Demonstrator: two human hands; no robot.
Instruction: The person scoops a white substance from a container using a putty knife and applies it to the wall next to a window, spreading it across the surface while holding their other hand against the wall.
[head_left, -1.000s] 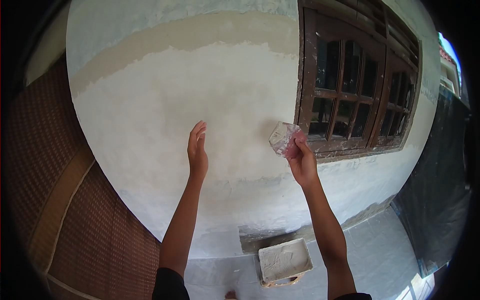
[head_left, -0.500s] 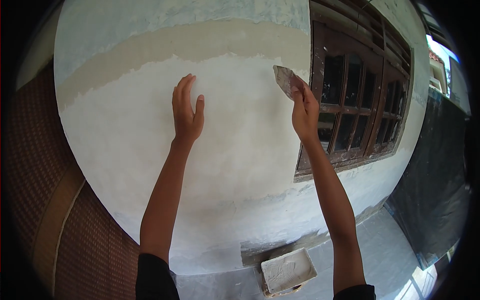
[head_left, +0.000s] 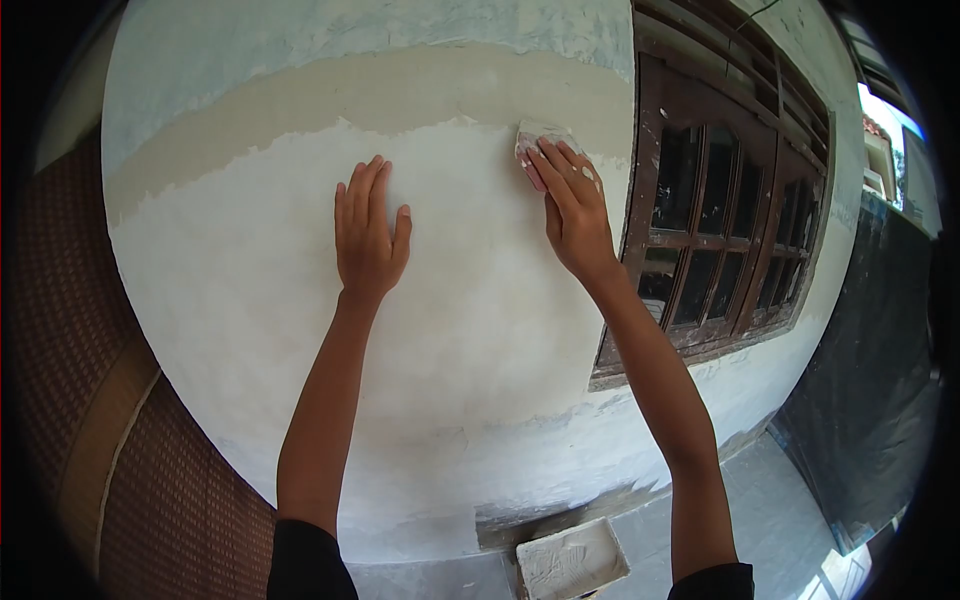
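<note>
In the head view, a plastered wall (head_left: 470, 290) fills the middle, smooth and pale below a ragged-edged beige band (head_left: 420, 90). My left hand (head_left: 368, 235) lies against the pale part, fingers stretched upward and thumb apart, holding nothing. In my right hand (head_left: 575, 215) is a putty knife (head_left: 533, 140), its blade smeared with putty and a reddish part beside my thumb. The blade lies flat at the wall near the border of the beige band, with my fingers spread over it. White putty spots mark the back of that hand.
A brown wooden window (head_left: 700, 220) with glass panes is set into the wall on the right. On the grey floor below stands a tray (head_left: 570, 560) of white putty. Brown woven panels (head_left: 70, 290) border the left; a dark sheet (head_left: 860, 370) hangs at the far right.
My right hand has turned its back toward me and shifted left, laying the putty knife flat to the wall. My left hand has flattened and moved slightly left.
</note>
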